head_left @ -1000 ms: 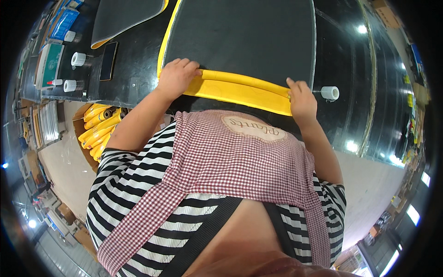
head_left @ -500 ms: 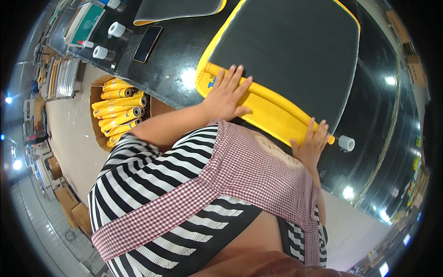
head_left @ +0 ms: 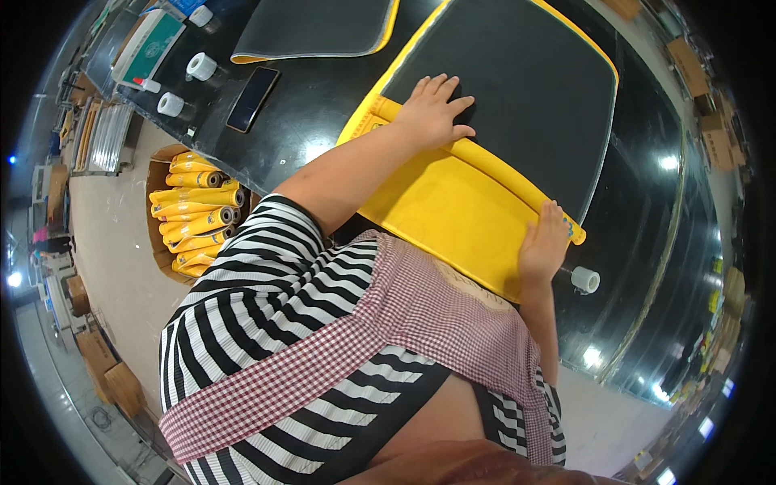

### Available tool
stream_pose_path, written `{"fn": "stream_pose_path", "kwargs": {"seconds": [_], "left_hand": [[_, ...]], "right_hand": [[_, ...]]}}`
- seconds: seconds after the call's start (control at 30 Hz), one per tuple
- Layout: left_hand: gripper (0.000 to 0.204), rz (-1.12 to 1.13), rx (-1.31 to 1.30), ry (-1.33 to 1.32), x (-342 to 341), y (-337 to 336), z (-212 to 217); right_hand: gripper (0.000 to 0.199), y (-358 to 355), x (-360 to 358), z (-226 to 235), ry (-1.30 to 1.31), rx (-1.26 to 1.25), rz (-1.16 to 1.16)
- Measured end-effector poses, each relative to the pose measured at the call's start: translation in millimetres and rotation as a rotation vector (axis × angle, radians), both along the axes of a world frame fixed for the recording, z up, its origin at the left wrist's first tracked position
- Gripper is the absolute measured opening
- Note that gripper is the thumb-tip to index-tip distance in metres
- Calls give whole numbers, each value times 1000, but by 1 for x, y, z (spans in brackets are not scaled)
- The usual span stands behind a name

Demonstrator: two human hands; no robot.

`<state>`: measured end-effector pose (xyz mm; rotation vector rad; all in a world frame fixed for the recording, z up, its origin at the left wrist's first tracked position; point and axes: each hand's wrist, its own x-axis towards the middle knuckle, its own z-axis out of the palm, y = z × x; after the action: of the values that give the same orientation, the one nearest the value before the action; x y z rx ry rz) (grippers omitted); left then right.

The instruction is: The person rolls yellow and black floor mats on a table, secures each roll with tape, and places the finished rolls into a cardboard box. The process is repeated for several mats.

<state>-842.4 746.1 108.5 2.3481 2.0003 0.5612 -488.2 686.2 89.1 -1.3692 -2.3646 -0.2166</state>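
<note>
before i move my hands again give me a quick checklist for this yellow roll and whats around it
1. Left hand over the yellow roll, toward its left end: ok, fingers spread onto the black sheet.
2. Right hand at the roll's right end: ok, fingers laid over it.
3. Black sheet flat ahead of the roll: ok, no folds visible.
4. White hollow cylinder clear of the roll: ok, apart on the right.
5. Smartphone off the sheet: ok, lying to its left.
6. Roll tight inside: cannot tell, inner layers hidden.
</note>
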Motion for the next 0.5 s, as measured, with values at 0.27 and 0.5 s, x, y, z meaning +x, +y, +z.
{"fn": "stream_pose_path", "kwargs": {"seconds": [0.27,0.5], "left_hand": [[52,-128,-185,-86,19,-50,20],[100,82,-189,177,43,-7,26]], "right_hand": [[76,-15,-8,15,72,-248,-27],[70,85,-21,31,-102,-193,-78]]}}
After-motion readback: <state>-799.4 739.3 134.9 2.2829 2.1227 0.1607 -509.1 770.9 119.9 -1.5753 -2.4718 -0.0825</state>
